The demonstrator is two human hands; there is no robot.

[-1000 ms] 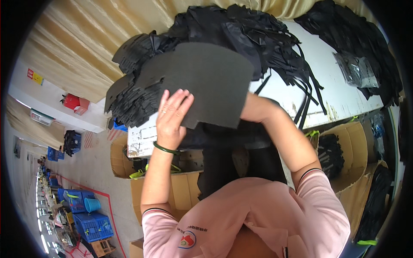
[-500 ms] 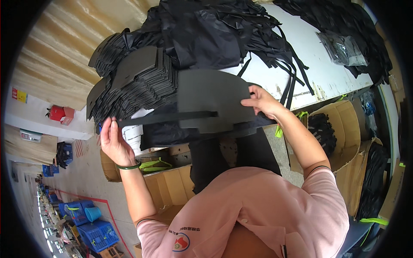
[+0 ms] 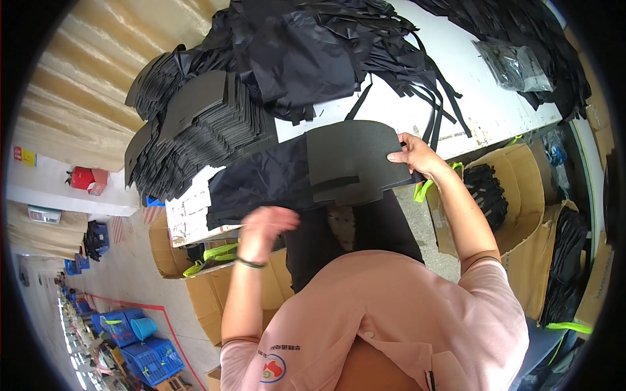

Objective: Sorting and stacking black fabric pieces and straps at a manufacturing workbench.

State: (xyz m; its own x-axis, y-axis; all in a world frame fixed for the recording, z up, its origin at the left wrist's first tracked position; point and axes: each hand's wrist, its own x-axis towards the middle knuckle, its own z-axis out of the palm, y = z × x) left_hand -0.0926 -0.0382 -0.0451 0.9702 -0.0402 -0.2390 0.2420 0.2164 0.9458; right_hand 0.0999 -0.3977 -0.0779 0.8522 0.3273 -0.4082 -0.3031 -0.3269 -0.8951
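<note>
A dark grey foam-like panel (image 3: 355,153) with a curved top edge lies tilted over the near edge of the white table. At its right edge, my right hand (image 3: 417,156) is closed, pinching it between thumb and fingers. Across the panel's lower part runs a darker strip (image 3: 336,189). Black fabric (image 3: 267,173) extends to the left from under the panel. My left hand (image 3: 268,228), smeared by motion, is just below this fabric, left of the panel; whether its fingers hold anything cannot be made out.
Stacked grey panels (image 3: 208,117) stand on the white table (image 3: 417,124) at the left. Behind them is a heap of black fabric pieces (image 3: 293,58) with trailing straps. A clear plastic bag (image 3: 515,68) lies far right. Cardboard boxes (image 3: 515,176) stand below the table, and blue crates (image 3: 150,358) on the floor.
My left hand has let go of the strip's stretched-out left end and moved right and nearer to me. The panel and my right hand have shifted slightly right, uncovering more black fabric.
</note>
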